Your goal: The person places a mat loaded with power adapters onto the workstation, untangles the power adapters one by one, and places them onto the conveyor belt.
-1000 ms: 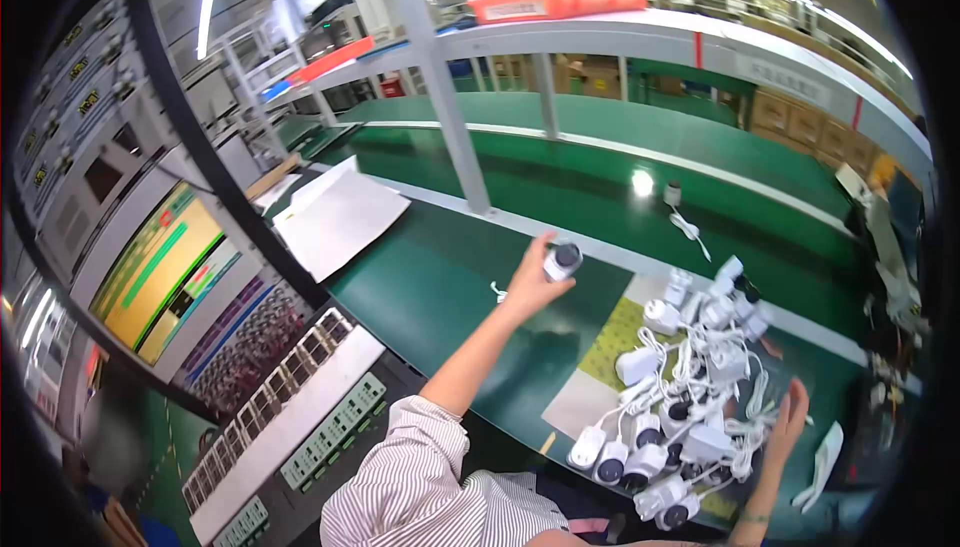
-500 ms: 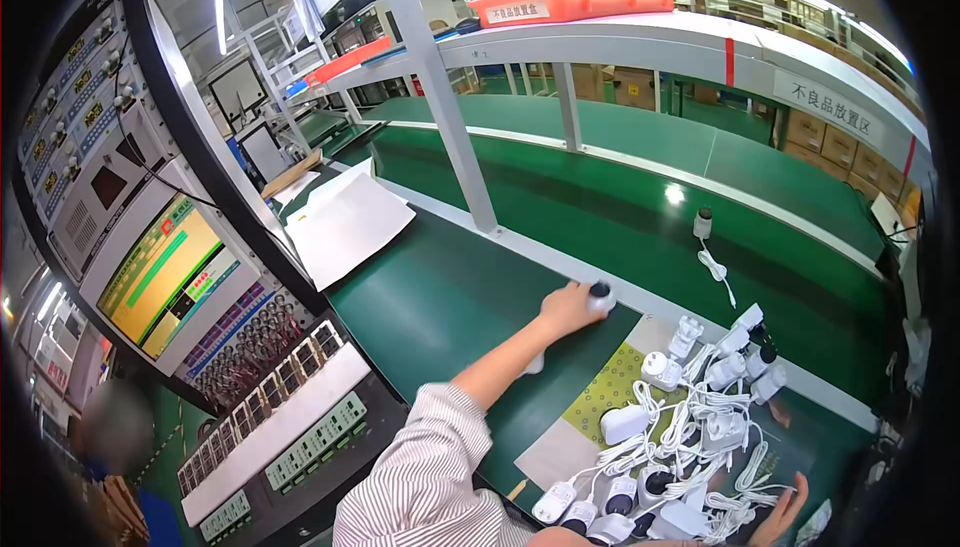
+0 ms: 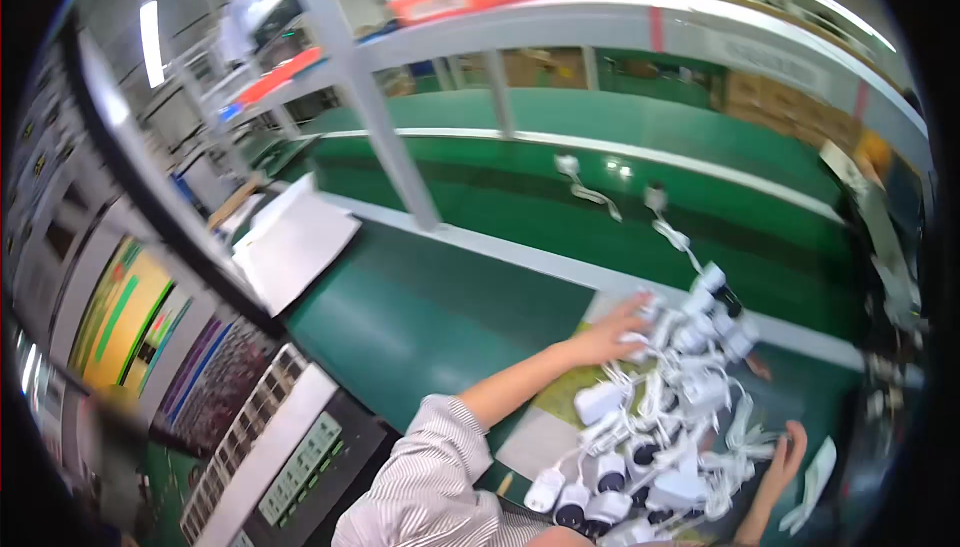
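The left hand (image 3: 608, 337), spread, is at the adapter pile (image 3: 704, 393), too tangled to count, on the worktop (image 3: 440, 297); I cannot tell whether it grips. The right hand (image 3: 787, 457) is half open beside cables (image 3: 745, 439). Two corded adapters (image 3: 567, 165) sit on the green belt (image 3: 470, 182).

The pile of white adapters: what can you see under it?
At the left edge of the white adapters, a yellow-green patch and a pale patch show. The surface beneath the middle is covered by adapters and tangled cables.
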Tool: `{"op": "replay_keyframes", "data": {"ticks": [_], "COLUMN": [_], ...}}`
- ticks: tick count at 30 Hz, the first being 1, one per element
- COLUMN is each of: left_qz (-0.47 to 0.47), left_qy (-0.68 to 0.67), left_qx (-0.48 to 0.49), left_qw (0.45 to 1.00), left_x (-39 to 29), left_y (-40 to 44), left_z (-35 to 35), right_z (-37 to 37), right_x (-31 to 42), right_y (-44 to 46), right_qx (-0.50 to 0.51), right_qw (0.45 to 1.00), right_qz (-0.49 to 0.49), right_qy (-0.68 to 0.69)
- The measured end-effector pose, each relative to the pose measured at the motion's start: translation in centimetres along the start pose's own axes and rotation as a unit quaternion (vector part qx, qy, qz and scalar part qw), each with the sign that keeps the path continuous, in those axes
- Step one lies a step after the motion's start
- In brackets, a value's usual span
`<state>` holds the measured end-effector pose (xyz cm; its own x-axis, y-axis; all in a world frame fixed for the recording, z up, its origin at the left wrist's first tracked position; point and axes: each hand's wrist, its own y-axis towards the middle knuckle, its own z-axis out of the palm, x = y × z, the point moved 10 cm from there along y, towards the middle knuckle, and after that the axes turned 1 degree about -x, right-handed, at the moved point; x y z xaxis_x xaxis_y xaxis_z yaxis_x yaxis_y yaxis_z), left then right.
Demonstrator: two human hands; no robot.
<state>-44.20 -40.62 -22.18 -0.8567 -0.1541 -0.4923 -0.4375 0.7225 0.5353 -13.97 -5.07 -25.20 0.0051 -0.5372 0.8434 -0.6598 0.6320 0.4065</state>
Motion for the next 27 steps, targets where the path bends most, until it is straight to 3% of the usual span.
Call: {"op": "replay_keyframes", "data": {"ticks": [2,6,11,15,16,17,18,19,20,21,22,23,26,27], "left_qz": [-0.140,-0.118,-0.124,-0.177,-0.192,-0.162,-0.131,-0.102,-0.153,-0.145,-0.127,-0.140,-0.144,-0.142], "left_qy": [-0.230,-0.173,-0.208,-0.044,0.055,0.027,0.005,0.024,0.019,0.024,0.017,-0.036,-0.223,-0.286], "left_qx": [-0.028,-0.008,-0.022,-0.042,-0.050,-0.051,-0.057,-0.073,-0.049,-0.058,-0.054,-0.071,-0.146,-0.173], "left_qw": [0.963,0.978,0.970,0.982,0.979,0.985,0.990,0.992,0.987,0.987,0.990,0.987,0.953,0.932], "left_x": [1.4,0.4,0.1,0.4,-1.3,-3.1,-3.7,-3.3,-2.4,-2.1,-3.1,-3.3,-2.7,-2.2], "left_y": [-1.3,-1.0,-1.1,-2.3,-2.7,-2.9,-2.8,-3.4,-3.7,-3.9,-3.4,-3.3,-3.6,-3.9], "left_z": [-0.1,-0.5,-1.0,-1.8,-3.2,-3.9,-4.5,-4.3,-3.9,-3.6,-4.0,-4.4,-4.3,-4.3], "right_z": [-0.8,-2.5,-2.8,-2.0,-1.8,-1.8,-2.1,-2.3,-2.8,-3.6,-3.5,-3.2,-4.9,-4.7], "right_x": [1.8,-0.2,-0.8,1.0,1.2,1.4,0.3,-1.2,-1.9,-2.5,3.3,7.7,2.0,2.0], "right_y": [0.0,-0.1,-0.5,-0.8,-0.7,-0.8,-0.6,-0.5,-0.4,-0.3,-0.5,-0.4,0.6,0.6], "right_qx": [-0.021,-0.080,-0.086,-0.052,-0.037,-0.043,-0.033,-0.028,-0.027,-0.052,-0.026,-0.031,-0.082,-0.075], "right_qw": [1.000,0.996,0.995,0.998,0.998,0.998,0.998,0.999,0.999,0.996,0.981,0.973,0.966,0.978], "right_qz": [-0.008,0.020,0.033,0.015,0.020,0.041,-0.004,0.014,-0.003,-0.058,-0.092,-0.140,-0.195,-0.140], "right_qy": [-0.009,0.022,0.034,-0.022,-0.036,-0.008,-0.055,-0.018,-0.034,-0.043,-0.166,-0.178,-0.150,-0.136]}}
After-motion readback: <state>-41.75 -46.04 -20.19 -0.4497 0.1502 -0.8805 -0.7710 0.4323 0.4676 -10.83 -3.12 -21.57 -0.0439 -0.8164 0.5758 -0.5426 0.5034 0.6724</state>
